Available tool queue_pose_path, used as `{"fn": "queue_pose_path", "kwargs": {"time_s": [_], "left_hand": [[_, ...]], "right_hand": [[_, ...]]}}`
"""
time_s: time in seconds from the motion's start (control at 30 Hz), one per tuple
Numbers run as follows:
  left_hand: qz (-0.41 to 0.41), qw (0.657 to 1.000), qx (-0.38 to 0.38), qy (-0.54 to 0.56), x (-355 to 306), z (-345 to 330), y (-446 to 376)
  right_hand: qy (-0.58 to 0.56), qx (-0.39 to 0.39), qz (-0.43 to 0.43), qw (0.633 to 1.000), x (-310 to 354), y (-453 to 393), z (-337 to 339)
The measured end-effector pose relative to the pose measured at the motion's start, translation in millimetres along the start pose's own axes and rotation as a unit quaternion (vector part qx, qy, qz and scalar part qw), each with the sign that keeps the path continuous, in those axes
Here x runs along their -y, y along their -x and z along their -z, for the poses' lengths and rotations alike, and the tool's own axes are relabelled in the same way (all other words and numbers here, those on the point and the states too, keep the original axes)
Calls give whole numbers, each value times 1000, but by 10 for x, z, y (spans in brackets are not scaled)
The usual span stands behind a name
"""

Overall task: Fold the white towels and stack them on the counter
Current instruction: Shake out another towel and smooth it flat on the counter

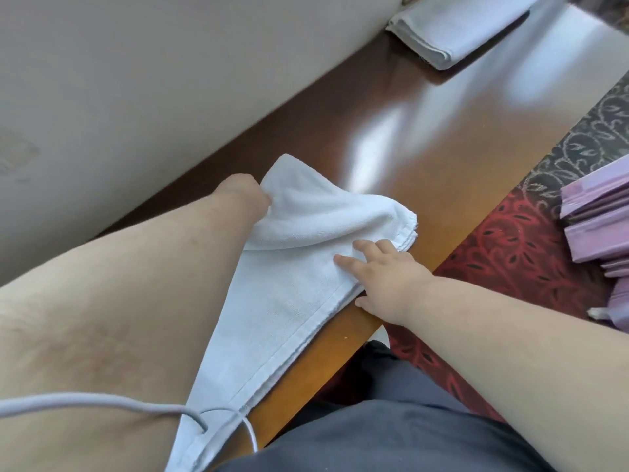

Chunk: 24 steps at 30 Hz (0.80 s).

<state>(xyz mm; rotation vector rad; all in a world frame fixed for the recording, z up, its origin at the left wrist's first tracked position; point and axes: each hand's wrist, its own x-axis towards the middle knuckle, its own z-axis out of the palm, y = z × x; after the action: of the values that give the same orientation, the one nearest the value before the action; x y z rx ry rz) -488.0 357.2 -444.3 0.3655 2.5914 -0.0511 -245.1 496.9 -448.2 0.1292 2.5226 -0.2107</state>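
Right hand (384,277) lies flat, fingers straight, pressing the lower layer of the white towel (299,267) near the counter's front edge. Left hand (250,195) is mostly buried in cloth; it seems to grip the raised flap, though its fingers are hidden.

Risk here: the flap is bunched and puffed up, so if it drops skewed the hems won't meet. The towel's near end hangs off the wooden counter (425,137), and its weight could drag the whole piece off once the pressing hand lifts.

The towel is thick terry with a stitched hem, half folded. A folded towel stack (442,32) waits at the far end.
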Motion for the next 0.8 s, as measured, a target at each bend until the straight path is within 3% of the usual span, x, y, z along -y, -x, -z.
{"fn": "queue_pose_path", "kwargs": {"time_s": [0.2, 0.3, 0.37, 0.43, 0.53, 0.6, 0.7, 0.8], "left_hand": [[-102, 967, -188, 141, -7, 305, -137], [-134, 953, -227, 150, -131, 471, -231], [-128, 957, -216, 145, -189, 432, -322], [-117, 973, -137, 147, -232, 277, -372], [-124, 990, -14, 61, -270, -29, -233], [-144, 989, -46, -1, -303, -196, 3], [-203, 976, -71, 40, -360, -432, 501], [-270, 962, 1, 27, -363, -722, 1062]], "right_hand": [[102, -84, 56, 990, -8, -106, 167], [119, -124, 67, 983, -67, -180, 143], [105, -148, 56, 982, -109, -208, 96], [58, -138, 46, 988, -171, -211, 13], [-142, -122, 32, 982, -304, -136, -45], [-274, -162, -18, 948, -432, -129, -15], [-353, -260, -208, 874, -629, -233, 69], [-420, -172, -319, 832, -708, -329, 127]]}}
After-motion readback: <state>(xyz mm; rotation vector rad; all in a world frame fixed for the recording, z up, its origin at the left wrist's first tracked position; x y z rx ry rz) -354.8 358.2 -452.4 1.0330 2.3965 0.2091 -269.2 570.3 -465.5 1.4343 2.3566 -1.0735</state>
